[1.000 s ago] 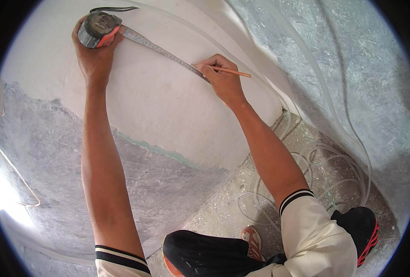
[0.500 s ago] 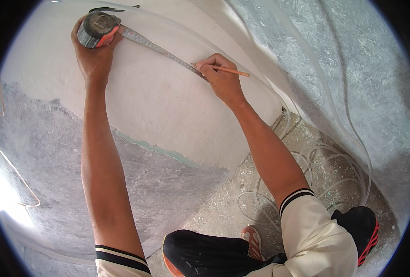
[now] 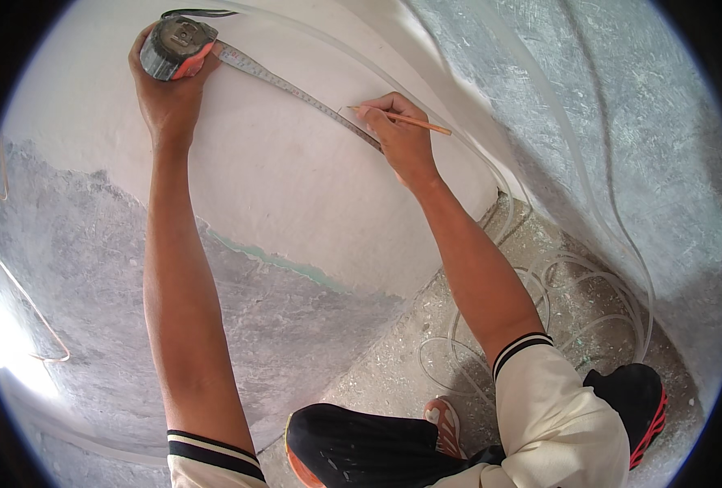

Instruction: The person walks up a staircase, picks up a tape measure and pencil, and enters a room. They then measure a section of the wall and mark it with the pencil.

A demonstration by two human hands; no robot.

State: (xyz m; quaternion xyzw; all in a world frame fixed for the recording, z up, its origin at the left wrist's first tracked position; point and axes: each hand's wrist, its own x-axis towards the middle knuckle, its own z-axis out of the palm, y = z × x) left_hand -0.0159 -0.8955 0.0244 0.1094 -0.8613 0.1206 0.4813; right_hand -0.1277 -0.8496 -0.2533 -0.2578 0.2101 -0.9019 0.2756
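Observation:
My left hand [image 3: 171, 102] is closed round a black and orange tape measure [image 3: 178, 49] at the upper left. From its case the metal blade [image 3: 296, 92] runs out to the lower right across a white wall surface [image 3: 296, 179]. My right hand [image 3: 406, 138] pinches an orange pencil [image 3: 418, 122], whose tip lies just above the blade, near a small dark mark. The blade's far end goes out of sight at my right hand. A dark strap [image 3: 198, 13] shows behind the tape case.
Clear tubing [image 3: 552, 106] hangs along the blue-grey wall [image 3: 662, 106] on the right and coils on the speckled floor [image 3: 385, 350]. Below the white area lies grey, rough wall [image 3: 93, 244]. My knees and an orange shoe [image 3: 444, 419] are at the bottom.
My right hand and the pencil have drawn back slightly to the right, and the pencil tip has come away from the blade's edge. The tape case has shifted slightly up and right.

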